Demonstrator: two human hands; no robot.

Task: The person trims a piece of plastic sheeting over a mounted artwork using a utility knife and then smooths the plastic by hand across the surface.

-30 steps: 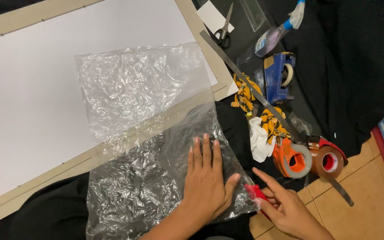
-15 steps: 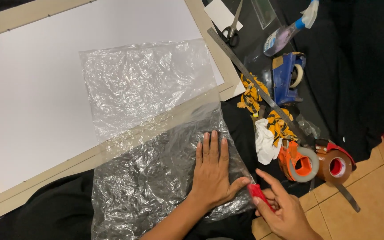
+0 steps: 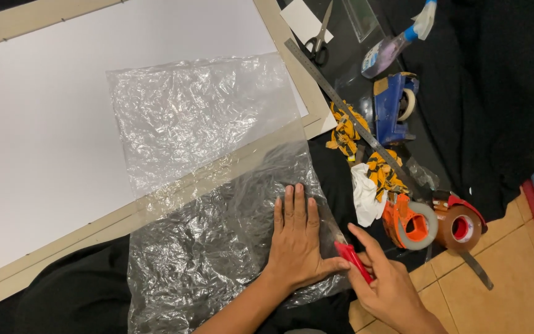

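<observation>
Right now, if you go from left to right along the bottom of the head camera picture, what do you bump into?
Crinkly clear plastic sheet → left hand pressed flat on it → red cutter → right hand holding the cutter → orange tape dispenser → brown tape dispenser.

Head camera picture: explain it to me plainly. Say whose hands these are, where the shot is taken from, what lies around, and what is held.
The camera sits on a person's head and looks down at their own bare hands. The left hand presses flat on a crinkled clear plastic sheet, which lies partly over a white board and black cloth. The right hand grips a red cutter at the sheet's edge. Nearby lie a metal ruler, scissors, a blue tape dispenser and two orange tape dispensers.
</observation>
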